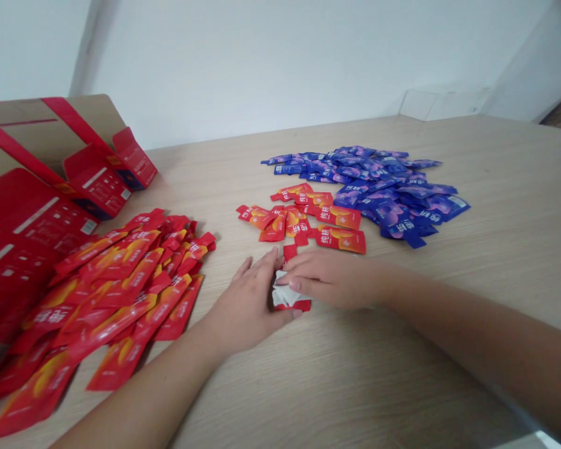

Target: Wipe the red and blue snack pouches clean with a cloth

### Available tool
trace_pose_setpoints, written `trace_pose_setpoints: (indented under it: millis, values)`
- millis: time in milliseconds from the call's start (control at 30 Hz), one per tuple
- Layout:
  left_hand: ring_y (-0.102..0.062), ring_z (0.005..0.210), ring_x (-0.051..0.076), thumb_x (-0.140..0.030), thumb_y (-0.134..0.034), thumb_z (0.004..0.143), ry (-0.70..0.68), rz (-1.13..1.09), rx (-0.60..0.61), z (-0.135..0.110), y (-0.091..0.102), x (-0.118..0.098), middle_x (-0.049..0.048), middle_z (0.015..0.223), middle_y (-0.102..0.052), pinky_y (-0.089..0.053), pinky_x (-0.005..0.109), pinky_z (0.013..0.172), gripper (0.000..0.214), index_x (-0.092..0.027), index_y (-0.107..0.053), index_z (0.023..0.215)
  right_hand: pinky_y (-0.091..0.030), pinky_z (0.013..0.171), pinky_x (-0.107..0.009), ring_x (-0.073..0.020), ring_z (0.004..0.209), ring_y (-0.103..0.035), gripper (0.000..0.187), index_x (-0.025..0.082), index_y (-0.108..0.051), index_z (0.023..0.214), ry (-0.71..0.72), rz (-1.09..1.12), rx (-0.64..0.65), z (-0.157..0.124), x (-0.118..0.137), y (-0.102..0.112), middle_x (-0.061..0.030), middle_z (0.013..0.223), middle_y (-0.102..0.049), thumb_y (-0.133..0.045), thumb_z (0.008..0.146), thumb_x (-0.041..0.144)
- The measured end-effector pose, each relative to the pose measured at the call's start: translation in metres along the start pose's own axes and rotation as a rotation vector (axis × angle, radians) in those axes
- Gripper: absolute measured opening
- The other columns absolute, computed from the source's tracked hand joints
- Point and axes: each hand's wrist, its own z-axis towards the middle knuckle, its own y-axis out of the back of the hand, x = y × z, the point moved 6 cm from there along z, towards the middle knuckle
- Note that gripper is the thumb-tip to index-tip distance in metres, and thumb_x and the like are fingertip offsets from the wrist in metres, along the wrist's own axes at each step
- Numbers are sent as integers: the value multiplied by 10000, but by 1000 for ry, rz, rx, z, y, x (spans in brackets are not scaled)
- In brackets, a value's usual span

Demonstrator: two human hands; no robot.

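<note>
A red sachet (303, 305) lies on the table between my hands, largely covered by them and by a crumpled white tissue (287, 294). My right hand (334, 279) presses the tissue down on the sachet with bent fingers. On the other side, my left hand (247, 302) lies flat with fingers stretched and thumb apart, along the sachet's left and near edges. Just beyond my hands is a small scattered group of red-orange sachets (339, 239). At the left a larger heap of red sachets (121, 262) reaches toward my left forearm.
Blue-purple sachets (369, 178) form a pile at the back right. Open red cartons (32, 218) stand at the left edge, beside the red heap. The pale wooden table (355, 386) meets a white wall behind, with a white box-like object (439, 105) at the back right.
</note>
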Motion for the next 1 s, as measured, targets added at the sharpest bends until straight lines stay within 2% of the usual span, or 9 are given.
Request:
trace_pose_setpoints:
  millis: [100,267,367,433,600,700,867,933,1000]
  values:
    - [-417,1597,373,-489,-821,871,16,17,15,1,-1,1,231,1714,-415,-195,680,1334,1093,-191,-163,1692,-504,1087,-428,-259,1196,-694,237,190,-807,1192,37,-36,56,1,-1,-8,-116,1274,-765,-626,1050,246]
    - [-391,1610,377,-531,-804,885,6,13,4,0,-1,0,218,1729,-396,-187,679,1339,1028,-185,-244,1674,-497,1095,-479,-291,1215,-687,318,196,-754,1290,-92,-104,-48,1,-1,-13,-118,1287,-774,-706,975,194]
    - [-379,1615,385,-592,-792,892,19,5,2,0,0,0,233,1737,-372,-192,669,1343,1090,-162,-196,1698,-509,1074,-493,-310,1231,-682,429,176,-675,1382,-185,-152,-106,1,-4,-15,-147,1337,-748,-706,954,174]
    - [-405,1601,384,-581,-796,890,27,-7,-4,0,1,-1,229,1739,-370,-202,660,1346,1127,-165,-150,1714,-507,1083,-499,-317,1248,-675,416,148,-656,1378,-214,-184,-136,2,-10,-14,-166,1346,-736,-681,963,169]
    - [-408,1598,394,-561,-777,906,23,-14,-18,-1,1,-3,218,1745,-363,-207,680,1340,1054,-192,-200,1707,-505,1092,-499,-315,1227,-663,319,131,-674,1299,-223,-282,-174,7,-33,-12,-162,1279,-734,-622,985,142]
    - [-393,1606,397,-576,-764,913,35,-3,-7,-2,1,-2,244,1729,-380,-207,681,1340,1078,-157,-170,1710,-509,1086,-496,-310,1215,-655,320,132,-660,1317,-215,-326,-226,7,-39,-11,-160,1289,-723,-587,1006,147]
    - [-402,1598,413,-551,-779,896,49,8,16,-2,1,-2,263,1731,-362,-211,675,1340,1093,-141,-169,1705,-509,1077,-490,-308,1205,-654,309,157,-669,1300,-200,-342,-307,0,-20,-5,-156,1290,-724,-571,1008,165]
    - [-392,1606,400,-525,-779,896,35,7,12,-2,0,-1,250,1749,-334,-202,667,1343,1069,-154,-181,1701,-509,1072,-478,-312,1212,-658,317,168,-684,1288,-181,-289,-279,-1,-3,-3,-147,1285,-734,-612,979,178]
    - [-391,1610,377,-500,-766,904,14,3,1,-2,-1,0,235,1747,-349,-196,659,1343,1039,-174,-183,1700,-520,1039,-449,-303,1163,-680,293,192,-715,1235,-145,-193,-186,0,13,-5,-119,1246,-753,-655,948,182]
